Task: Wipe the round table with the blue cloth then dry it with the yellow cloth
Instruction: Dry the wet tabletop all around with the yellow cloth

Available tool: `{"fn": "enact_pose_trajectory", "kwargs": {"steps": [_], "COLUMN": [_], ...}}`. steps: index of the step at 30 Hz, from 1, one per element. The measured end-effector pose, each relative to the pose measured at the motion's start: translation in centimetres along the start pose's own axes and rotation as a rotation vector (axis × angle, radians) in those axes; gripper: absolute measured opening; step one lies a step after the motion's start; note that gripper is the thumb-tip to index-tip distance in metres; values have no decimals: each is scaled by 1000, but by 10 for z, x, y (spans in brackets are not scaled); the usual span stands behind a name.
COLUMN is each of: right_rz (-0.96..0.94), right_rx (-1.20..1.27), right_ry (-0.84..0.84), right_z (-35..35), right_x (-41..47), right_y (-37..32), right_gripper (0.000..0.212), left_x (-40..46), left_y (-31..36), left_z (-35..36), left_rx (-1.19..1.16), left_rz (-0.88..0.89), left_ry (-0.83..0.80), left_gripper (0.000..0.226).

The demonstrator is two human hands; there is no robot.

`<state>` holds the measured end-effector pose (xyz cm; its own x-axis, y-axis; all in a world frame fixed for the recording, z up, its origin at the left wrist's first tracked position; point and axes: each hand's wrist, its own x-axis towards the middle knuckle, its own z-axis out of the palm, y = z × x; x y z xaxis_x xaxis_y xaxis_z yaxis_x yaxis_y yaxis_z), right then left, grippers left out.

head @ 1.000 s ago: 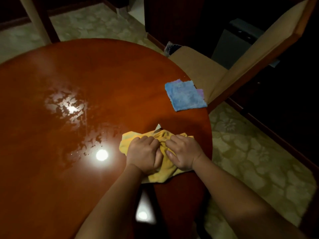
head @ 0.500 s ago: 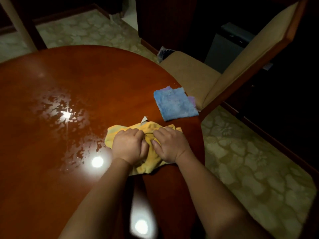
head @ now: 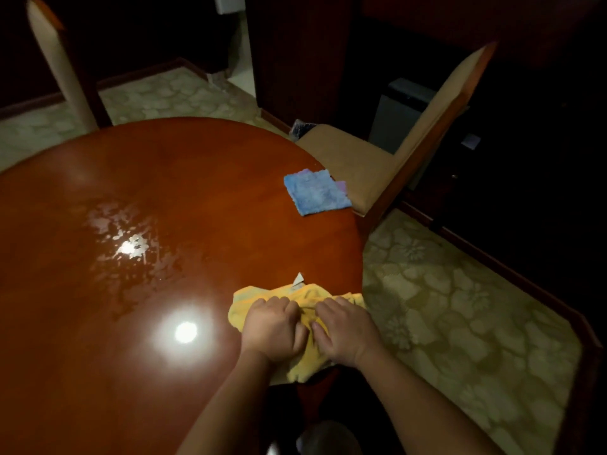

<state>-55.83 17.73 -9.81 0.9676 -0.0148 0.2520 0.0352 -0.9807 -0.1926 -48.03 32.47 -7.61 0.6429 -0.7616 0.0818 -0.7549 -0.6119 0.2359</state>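
drying with the yellow cloth (head: 300,298)

my left hand (head: 272,328) and right hand (head: 345,330) gripped it bunched at the round table (head: 197,165)'s near edge; blue cloth (head: 315,192) lay apart. flattening it would soak the wet patch (head: 128,244) better.

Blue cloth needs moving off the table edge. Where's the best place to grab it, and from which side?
Pinch the blue cloth at its near-left corner, coming from the table's middle. It lies flat and folded, and its far-right edge sits at the rim beside the chair.
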Motion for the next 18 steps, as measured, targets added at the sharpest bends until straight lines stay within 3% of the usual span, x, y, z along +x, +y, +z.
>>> {"fn": "enact_pose_trajectory", "kwargs": {"steps": [11,18], "right_rz": [-47,-51], "right_rx": [96,94], "right_ry": [41,52], "right_z": [13,13], "right_x": [27,69], "right_y": [34,74], "right_gripper": [20,18], "left_x": [54,108], "left_y": [-23,-28], "left_z": [12,12], "left_rx": [-53,-31], "left_rz": [188,157], "left_ry": [51,41], "left_gripper": [25,27]}}
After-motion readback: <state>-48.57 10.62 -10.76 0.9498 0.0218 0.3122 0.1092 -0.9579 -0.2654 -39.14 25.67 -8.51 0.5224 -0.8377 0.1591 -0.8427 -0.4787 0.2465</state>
